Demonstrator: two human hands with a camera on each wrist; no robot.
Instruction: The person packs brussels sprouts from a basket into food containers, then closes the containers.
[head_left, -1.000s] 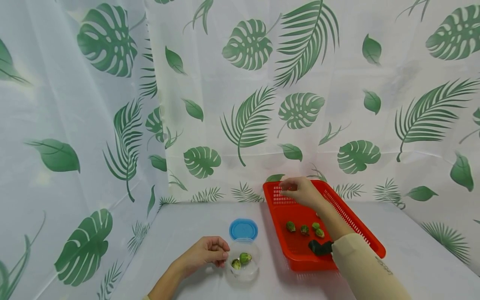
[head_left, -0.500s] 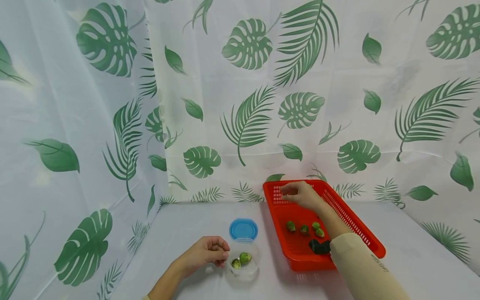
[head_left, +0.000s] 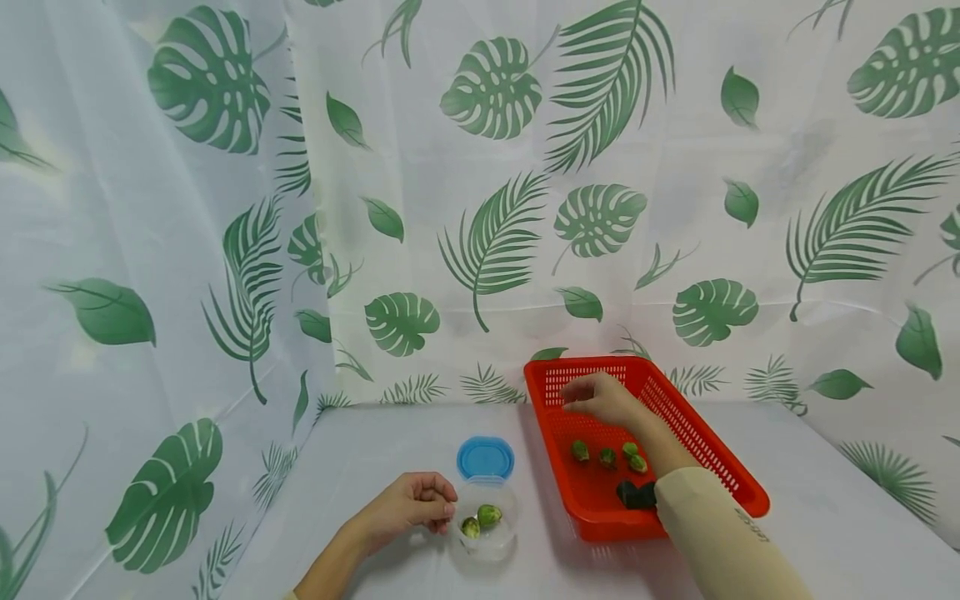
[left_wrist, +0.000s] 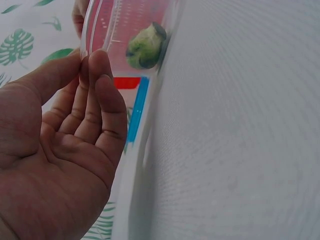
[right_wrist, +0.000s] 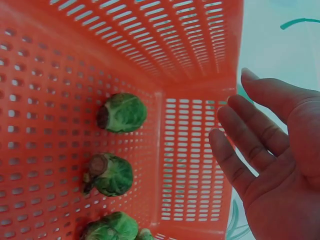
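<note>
My left hand (head_left: 416, 507) pinches the rim of a small clear plastic container (head_left: 495, 546) between thumb and fingertips. Two Brussels sprouts (head_left: 489, 516) lie inside it; in the left wrist view one sprout (left_wrist: 146, 46) shows through the wall. Over the far part of a red plastic basket (head_left: 557, 467) hovers my right hand (head_left: 603, 398), fingers loosely bent, nothing in them. Several Brussels sprouts (head_left: 580, 451) rest on the basket floor. From the right wrist view, a sprout (right_wrist: 122, 113) sits nearest the slotted end wall, below and apart from the right hand.
Behind the container lies a blue lid (head_left: 485, 459) on the white table (head_left: 390, 442). A dark object (head_left: 636, 495) shows beside my right sleeve, over the basket's near end. Leaf-patterned sheets (head_left: 517, 275) hang behind and to the left.
My right hand has come down a little toward the basket floor, its fingers still empty. The left hand, the container and the sprouts stay as they were.
</note>
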